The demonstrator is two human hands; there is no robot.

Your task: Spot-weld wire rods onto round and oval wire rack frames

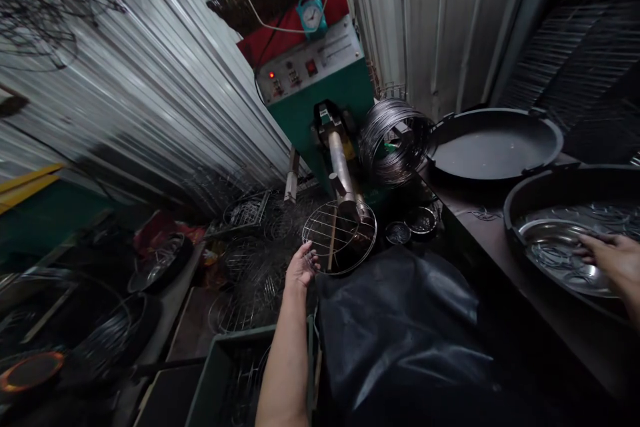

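A round wire rack [340, 237] with thin parallel bars is held level at the tips of the green machine's metal arms [343, 170]. My left hand [302, 265] has its fingers curled at the rack's left rim, gripping it. Far to the right, my right hand [610, 259] reaches over a shiny metal bowl [543, 230] with small wire rings [555, 255] in it. Its thumb and fingers are pinched together; what lies between them is too small to make out. The bowl stands inside a large dark round pan [515, 203].
The green machine [310, 107] carries a teal clock [311, 15] and a lit red lamp. A wire coil [395, 140] hangs beside it. Another large pan [495, 147] stands behind right. A green crate [215, 360] sits below my left arm; a black sheet [395, 327] covers my lap.
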